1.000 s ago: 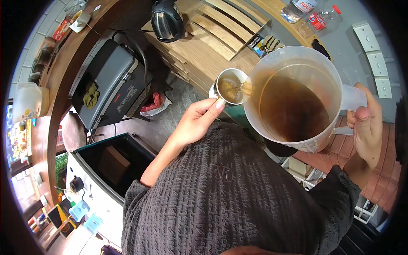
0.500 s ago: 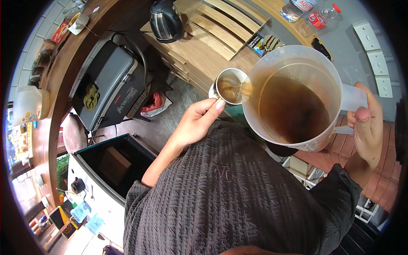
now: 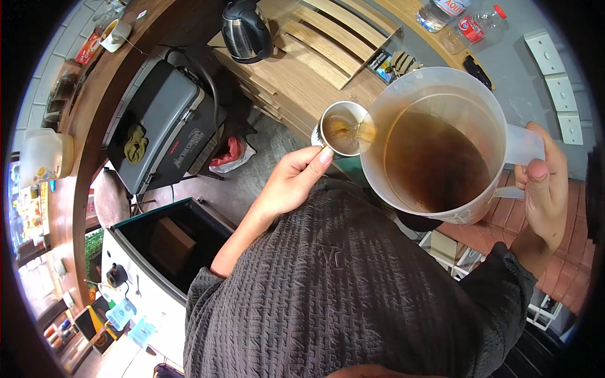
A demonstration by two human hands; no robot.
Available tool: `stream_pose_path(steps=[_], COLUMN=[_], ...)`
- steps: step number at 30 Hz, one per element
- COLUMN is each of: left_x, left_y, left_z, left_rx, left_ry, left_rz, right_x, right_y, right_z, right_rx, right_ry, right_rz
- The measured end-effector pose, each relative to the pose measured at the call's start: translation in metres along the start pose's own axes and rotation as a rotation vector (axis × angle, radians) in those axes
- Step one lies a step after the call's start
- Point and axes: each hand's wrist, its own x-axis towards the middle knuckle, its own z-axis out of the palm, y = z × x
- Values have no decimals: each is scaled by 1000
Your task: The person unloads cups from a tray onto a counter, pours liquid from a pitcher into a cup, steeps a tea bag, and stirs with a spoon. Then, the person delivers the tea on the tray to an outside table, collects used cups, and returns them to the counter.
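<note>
Going from the left, a dark kettle (image 3: 246, 33) stands at 11 o'clock in the view, on the wooden counter (image 3: 307, 94). Close to the dial's centre, the left hand (image 3: 290, 183) has its grip clamped on a mug (image 3: 317, 133), thumb at the near rim. The mug lies toward 1 o'clock; I cannot tell whether its base touches the counter. At the mug's 3 o'clock the pitcher (image 3: 463, 213) is tilted toward it, and a brown stream (image 3: 365, 130) runs from its lip into the mug. Farthest over, at 3 o'clock, the right hand (image 3: 546, 195) has its grip clamped on the pitcher's handle (image 3: 524, 146).

The fresh change is in the mug: its liquid looks paler and rippled around the stream, where a second ago it seemed darker and more churned. I take that as a pour in full flow, though any rise in level is hard to judge. Otherwise both hands and both vessels keep nearly the same places as in the earlier frame.
</note>
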Motion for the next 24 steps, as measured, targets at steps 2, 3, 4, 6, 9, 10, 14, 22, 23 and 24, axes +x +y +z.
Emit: stream_pose_path(steps=[2, 3, 4, 6, 9, 10, 14, 22, 23, 24], left_x=[0, 0, 0, 0, 0, 0, 0, 1, 1, 2], left_y=[0, 1, 1, 0, -3, -2, 0, -2, -2, -2], left_z=[1, 1, 1, 1, 0, 0, 2, 1, 1, 2], left_rx=[-13, -13, -8, -3, -1, 7, 15, 5, 5, 5], left_ry=[-6, -6, -5, -5, -16, -9, -5, -20, -19, -20], left_rz=[18, 18, 24, 30, 25, 22, 18, 12, 13, 12], right_x=[0, -1, -1, -1, -3, -3, -4, -8, -8, -8], right_y=[0, 0, 0, 1, 1, 0, 2, 2, 2, 3], right_z=[0, 0, 0, 0, 1, 1, 0, 1, 1, 1], right_rx=[3, 6, 8, 13, 25, 31, 31, 65, 65, 50], right_ry=[-1, -1, -1, 0, 6, 9, 12, 20, 20, 26], right_rz=[6, 8, 9, 11, 26, 39, 23, 46, 47, 43])
